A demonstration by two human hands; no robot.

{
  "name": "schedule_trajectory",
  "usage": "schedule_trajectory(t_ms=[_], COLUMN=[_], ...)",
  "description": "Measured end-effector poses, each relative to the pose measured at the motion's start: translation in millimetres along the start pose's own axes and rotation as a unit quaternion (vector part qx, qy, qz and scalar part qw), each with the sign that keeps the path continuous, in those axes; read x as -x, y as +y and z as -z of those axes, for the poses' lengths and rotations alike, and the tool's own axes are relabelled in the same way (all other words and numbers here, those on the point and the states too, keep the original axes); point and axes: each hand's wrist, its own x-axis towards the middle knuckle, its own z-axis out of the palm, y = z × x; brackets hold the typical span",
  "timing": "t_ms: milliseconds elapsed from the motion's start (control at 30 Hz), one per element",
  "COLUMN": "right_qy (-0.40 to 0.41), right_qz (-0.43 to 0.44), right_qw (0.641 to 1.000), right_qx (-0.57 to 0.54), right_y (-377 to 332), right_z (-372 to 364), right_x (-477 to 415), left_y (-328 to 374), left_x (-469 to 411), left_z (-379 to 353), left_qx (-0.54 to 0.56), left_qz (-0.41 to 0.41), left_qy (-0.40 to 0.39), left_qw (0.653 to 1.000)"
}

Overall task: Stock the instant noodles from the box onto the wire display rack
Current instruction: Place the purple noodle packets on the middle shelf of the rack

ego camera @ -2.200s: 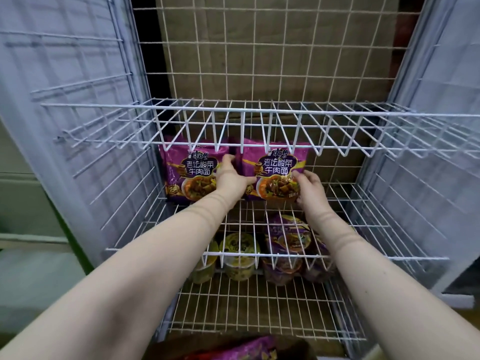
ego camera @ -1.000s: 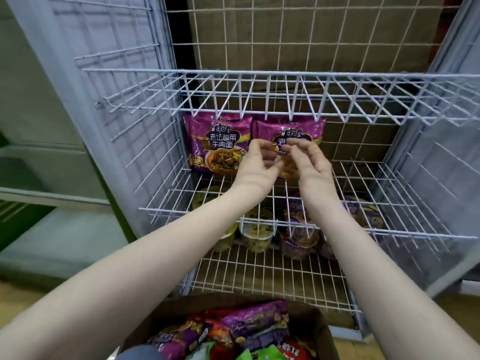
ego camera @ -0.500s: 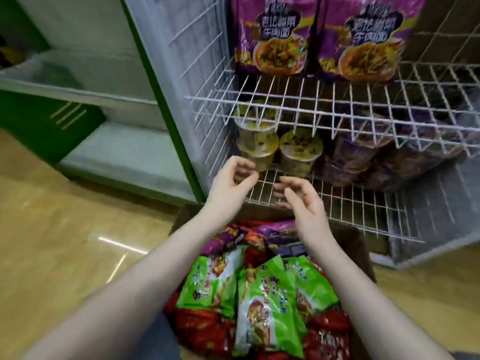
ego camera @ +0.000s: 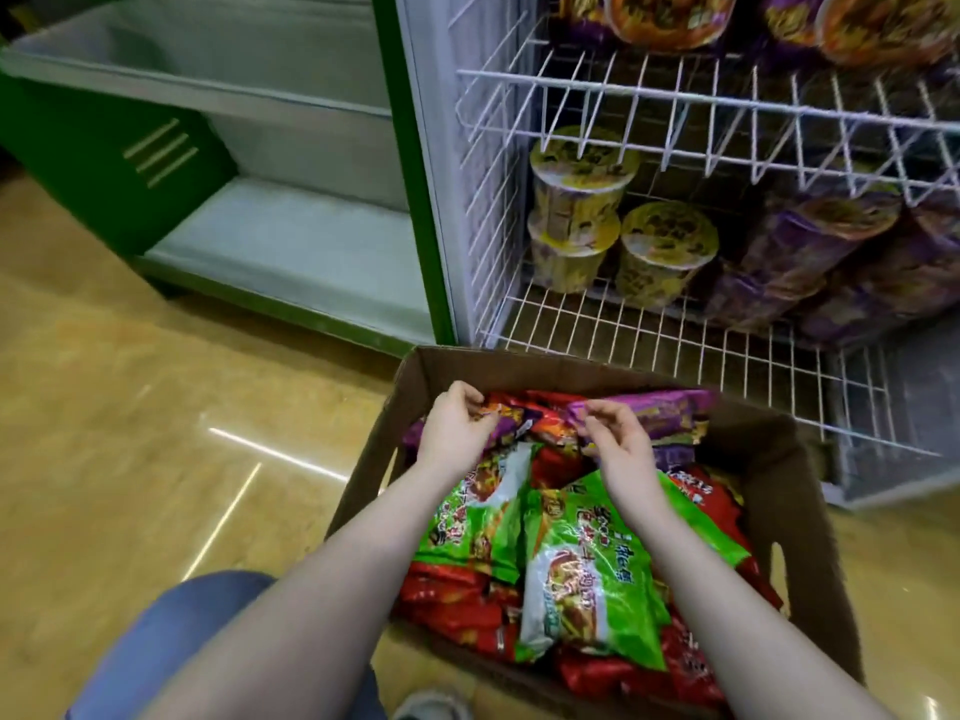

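- My left hand [ego camera: 457, 433] and right hand [ego camera: 618, 446] curl at purple packets [ego camera: 654, 413]; whether they grip, I cannot tell.
- Box [ego camera: 545, 371] wall is just beyond my fingertips, with the rack [ego camera: 649, 340] past it and open floor [ego camera: 156, 433] left of my left hand.

Shelf packets [ego camera: 670, 18] cut off at top, purple cups [ego camera: 810, 252] blurred, red packets [ego camera: 457, 605] part-buried

**Box before the rack, hands at its far end**

The box [ego camera: 779, 459] sits at lower centre of the frame with packets [ego camera: 587, 563] piled inside. The left hand [ego camera: 452, 433] and right hand [ego camera: 618, 444] are side by side over the rearmost packets. Behind the box, at upper right, stands the wire rack [ego camera: 675, 96]. Cup noodles [ego camera: 576, 200] are stacked at the left of its bottom shelf, with tubs [ego camera: 810, 241] lying to their right. A shelf unit [ego camera: 260, 241] stands left of the rack.
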Motion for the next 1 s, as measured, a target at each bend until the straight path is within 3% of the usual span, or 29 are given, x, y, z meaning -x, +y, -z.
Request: schedule_trajectory(t_ms=[100,167,267,367,567,733,800,900,1000], right_qy=[0.009,0.030,0.006,-0.007,0.000,0.024,0.035,0.015,0.026], right_qz=[0.038,0.109,0.141,0.105,0.075,0.096,0.107,0.090,0.081], right_qw=[0.986,0.914,0.800,0.755,0.712,0.658,0.652,0.674,0.692], right_qx=[0.163,0.389,0.583,0.647,0.698,0.746,0.750,0.733,0.717], right_y=[3.6,3.5,3.5,7.1,16.0,17.0,24.3,25.5,17.5], right_z=[5.7,15.7,28.0,34.7,41.3,35.3,36.9,41.0,48.7], right_x=[-2.2,-10.9,-24.3,-27.4,-21.8,-20.4,-18.5,-11.1,-8.1], left_y=[-18.7,-28.5,-31.0,-29.8,-21.4,-24.6,-26.0,-22.3,-2.9], left_x=[5.5,5.5,1.6,-1.2,-6.3,-7.7,-9.1,-7.6,-0.8], left_z=[-0.8,-1.2,-0.2,-3.2,-10.4,-14.1,-13.7,-12.3,-5.6], left_qx=[-0.086,-0.076,0.147,0.376,0.495,0.476,0.463,0.306,0.212], left_qz=[0.060,0.132,0.293,0.338,0.347,0.368,0.367,0.336,0.273], left_qy=[-0.004,0.005,0.013,-0.022,-0.051,0.026,0.043,0.031,0.079], left_qw=[0.994,0.988,0.945,0.863,0.795,0.799,0.806,0.890,0.935])
